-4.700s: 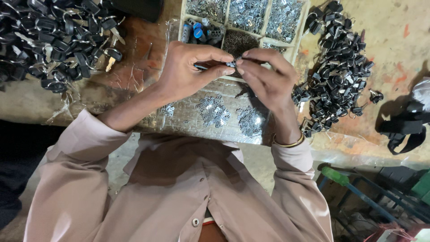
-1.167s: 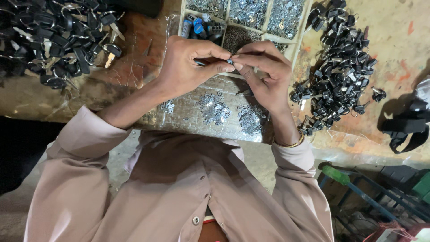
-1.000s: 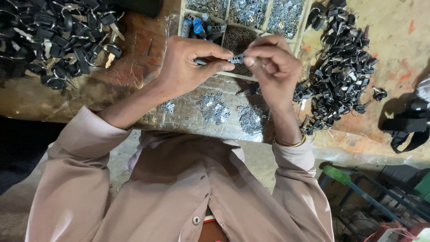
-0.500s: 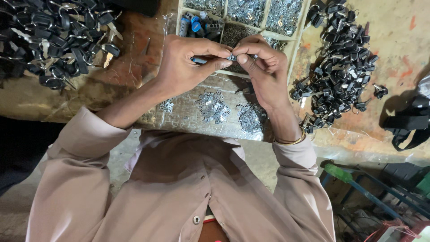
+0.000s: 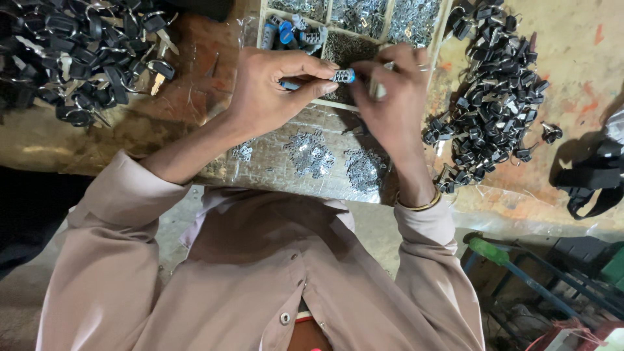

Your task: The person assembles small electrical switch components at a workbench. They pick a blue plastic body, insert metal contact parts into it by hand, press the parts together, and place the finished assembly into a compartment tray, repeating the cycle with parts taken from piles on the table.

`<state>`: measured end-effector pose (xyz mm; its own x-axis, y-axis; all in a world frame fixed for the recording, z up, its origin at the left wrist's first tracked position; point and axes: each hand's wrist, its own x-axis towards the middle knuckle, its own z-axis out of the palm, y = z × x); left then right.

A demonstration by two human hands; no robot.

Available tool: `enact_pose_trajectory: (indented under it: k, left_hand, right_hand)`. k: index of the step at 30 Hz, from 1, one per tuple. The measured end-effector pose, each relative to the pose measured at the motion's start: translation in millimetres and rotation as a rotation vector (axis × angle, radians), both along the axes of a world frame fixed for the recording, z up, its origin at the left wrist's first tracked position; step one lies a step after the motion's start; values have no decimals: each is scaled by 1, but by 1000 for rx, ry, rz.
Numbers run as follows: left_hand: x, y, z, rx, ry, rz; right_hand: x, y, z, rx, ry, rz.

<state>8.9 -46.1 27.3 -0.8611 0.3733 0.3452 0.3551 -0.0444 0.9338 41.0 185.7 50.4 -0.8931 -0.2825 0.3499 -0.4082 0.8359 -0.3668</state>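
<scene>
- Left hand [image 5: 270, 91] over the middle of the bench, fingers curled and pressed together, thumb and fingertips pinching a small blue-handled tool with a knurled metal tip [image 5: 328, 78] that lies level and points right.
- Right hand [image 5: 390, 97] just right of it, fingers bunched and pinched on a tiny silvery metal part [image 5: 377, 88], held against the tool's tip; too small to tell its shape.
- Both hands raised above the near edge of a pale divided wooden tray [image 5: 432, 49] at the far middle, compartments filled with small silvery pieces; blue tools [image 5: 286, 32] in its left compartment.
- Below the hands, on a clear crinkled plastic sheet [image 5: 260, 166], three loose clusters of small flat silvery metal bits [image 5: 311, 153].
- Far left: heap of black-headed keys on rings [image 5: 84, 55].
- Right: second pile of black key heads [image 5: 494, 97], near the right wrist.
- Thin gold-coloured bangle [image 5: 416, 207] on the right wrist; pale pink long-sleeved shirt [image 5: 253, 279] filling the near part of the view.
- Black strap or bag [image 5: 595, 182] at the right edge of the worn brown benchtop [image 5: 572, 52].
</scene>
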Motion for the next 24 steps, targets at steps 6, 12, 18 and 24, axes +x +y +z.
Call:
enact_pose_trajectory:
  k: [6,12,18,24]
  left_hand:
    - [-2,0,-1,-12,4,0]
    - [0,0,0,-20,-28,2]
    - [-2,-1,2,-53,-3,0]
    - [-1,-1,2,-79,15,8]
  right_hand:
    - [-3,6,3,-114,-146,-41]
    - [-5,4,9,-181,-60,32]
    - [-1,0,12,-424,-197,81]
    - [2,-6,10,-488,-230,101]
